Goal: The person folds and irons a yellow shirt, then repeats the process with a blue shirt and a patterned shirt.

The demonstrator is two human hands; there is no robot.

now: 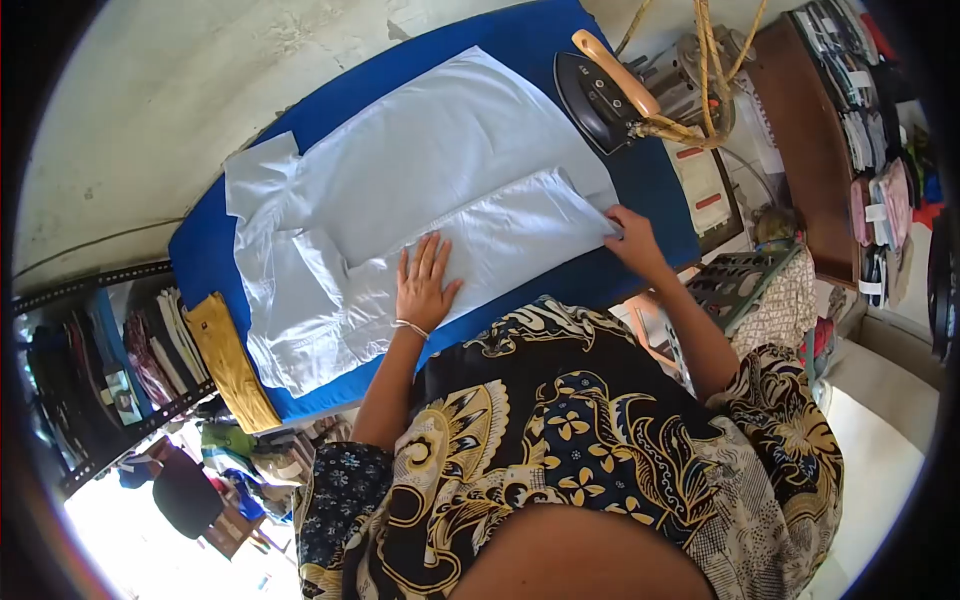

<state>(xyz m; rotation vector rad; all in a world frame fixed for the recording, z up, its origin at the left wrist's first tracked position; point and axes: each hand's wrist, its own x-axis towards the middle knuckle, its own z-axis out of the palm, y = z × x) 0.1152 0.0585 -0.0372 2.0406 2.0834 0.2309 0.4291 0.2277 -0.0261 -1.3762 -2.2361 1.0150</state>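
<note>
A pale blue-white shirt (430, 140) lies spread on a blue-covered ironing table (340, 90), its collar and sleeve part bunched toward the left. Along the near side, one edge of the cloth is folded over. My left hand (425, 285) rests flat on this fold, fingers stretched out, a thin band around the wrist. At the right end of the fold, my right hand (632, 243) pinches the corner of the shirt between thumb and fingers. Beyond it, at the far right of the table, sits a dark iron (597, 98) with a wooden handle.
Yellowish cords (708, 70) hang beside the iron. A folded mustard cloth (232, 360) drapes over the table's left end. Shelves of folded clothes (110, 360) stand at left, more garments (870, 150) at right. A green plastic crate (735, 285) is near my right arm.
</note>
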